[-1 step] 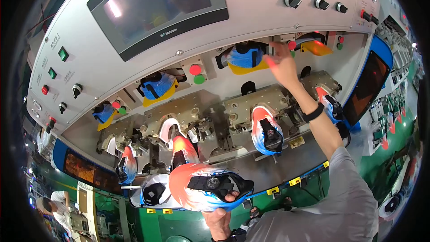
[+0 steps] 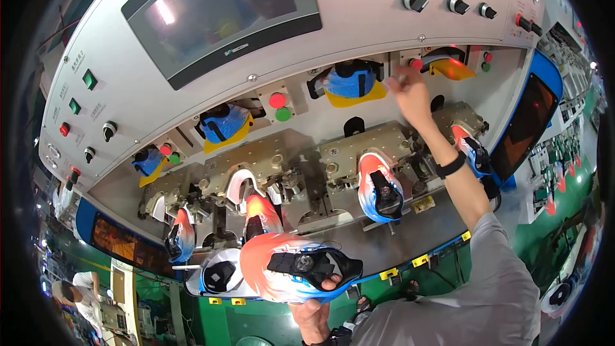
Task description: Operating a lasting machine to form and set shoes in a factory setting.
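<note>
My left hand (image 2: pixel 312 321) grips a shoe upper (image 2: pixel 272 275) at the near middle, with a fingertip showing inside its dark opening. The upper is red-orange at one end and fades through white to blue. Across the machine reaches my right hand (image 2: pixel 412 97), beside a red push button (image 2: pixel 416 64). Its fingers are blurred and look bent; whether they touch the green button under the red one is hidden. Left of that hand, a blue-wrapped form (image 2: pixel 349 81) sits over a yellow pad. Below it, another red, white and blue upper (image 2: pixel 380 187) hangs at a metal clamp block (image 2: pixel 368 147).
A control panel with a dark screen (image 2: pixel 221 16) and rotary knobs (image 2: pixel 415 1) overhangs the stations. More uppers (image 2: pixel 261 216) sit at stations to the left. A white-and-black upper (image 2: pixel 221 272) lies beside the held one. Another person (image 2: pixel 83 295) works at far left.
My right hand has shifted slightly right and down, and its outstretched fingers have drawn in. My left hand and the held upper stay nearly in place.
</note>
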### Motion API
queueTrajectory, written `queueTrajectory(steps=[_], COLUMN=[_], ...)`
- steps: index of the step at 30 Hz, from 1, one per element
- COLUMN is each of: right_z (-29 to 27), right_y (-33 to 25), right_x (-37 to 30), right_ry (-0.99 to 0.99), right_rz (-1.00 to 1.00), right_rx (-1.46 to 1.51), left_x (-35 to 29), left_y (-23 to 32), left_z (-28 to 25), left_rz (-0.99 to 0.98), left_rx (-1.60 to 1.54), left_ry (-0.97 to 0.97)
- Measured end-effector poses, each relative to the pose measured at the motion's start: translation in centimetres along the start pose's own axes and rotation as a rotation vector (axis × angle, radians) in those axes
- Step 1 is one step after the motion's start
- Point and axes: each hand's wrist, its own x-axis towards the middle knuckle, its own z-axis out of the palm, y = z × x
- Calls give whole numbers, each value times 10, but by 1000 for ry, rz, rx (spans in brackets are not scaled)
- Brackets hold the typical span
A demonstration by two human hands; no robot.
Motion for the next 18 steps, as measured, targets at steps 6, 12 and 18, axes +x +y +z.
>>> queueTrajectory(steps=[6, 12, 18], right_z=[-33, -19, -141], right_y=[115, 137, -13], right_x=[12, 11, -49], right_ry=[-127, -137, -850], right_rz=[571, 303, 300], right_rx=[290, 129, 1058], left_x=[-2, -19, -14], left_y=[-48, -93, -120], left_z=[52, 69, 109], left_rz=[100, 34, 97], left_rx=[124, 9, 96], left_ry=[42, 7, 66])
